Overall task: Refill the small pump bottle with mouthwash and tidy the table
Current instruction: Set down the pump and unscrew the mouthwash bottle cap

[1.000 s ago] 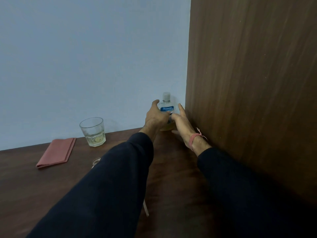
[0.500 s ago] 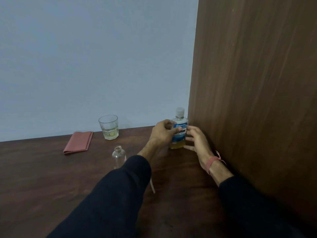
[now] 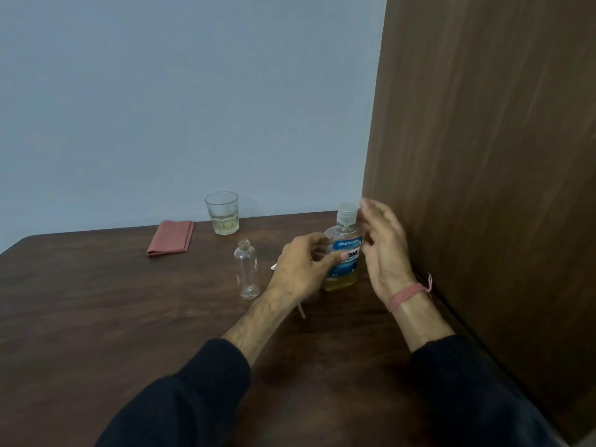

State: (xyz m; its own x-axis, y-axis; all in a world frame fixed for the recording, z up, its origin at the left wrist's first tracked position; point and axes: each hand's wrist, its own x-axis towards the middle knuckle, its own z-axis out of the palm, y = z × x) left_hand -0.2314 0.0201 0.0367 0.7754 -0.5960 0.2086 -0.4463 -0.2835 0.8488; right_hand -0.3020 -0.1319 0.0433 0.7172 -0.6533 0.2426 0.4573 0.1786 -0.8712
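Note:
The mouthwash bottle (image 3: 344, 253) stands upright on the dark wooden table (image 3: 129, 317), with a blue label, a clear cap and yellowish liquid low inside. My left hand (image 3: 303, 269) grips its body from the left, thumb across the label. My right hand (image 3: 383, 250) hovers just right of the bottle, fingers loosely spread up beside the cap and holding nothing. A small clear bottle (image 3: 246, 269) with no pump on its open neck stands left of my left hand. A thin white tube (image 3: 302, 310) pokes out under my left wrist.
A glass (image 3: 222, 212) with a little pale liquid stands by the back wall. A folded reddish cloth (image 3: 171, 237) lies left of it. A tall wooden panel (image 3: 483, 156) closes off the table's right side, close to my right hand.
The bottle has come nearer to me, away from the back corner. My right hand has lifted from the bottle's side up beside the cap. The view has tilted down, showing the small bottle.

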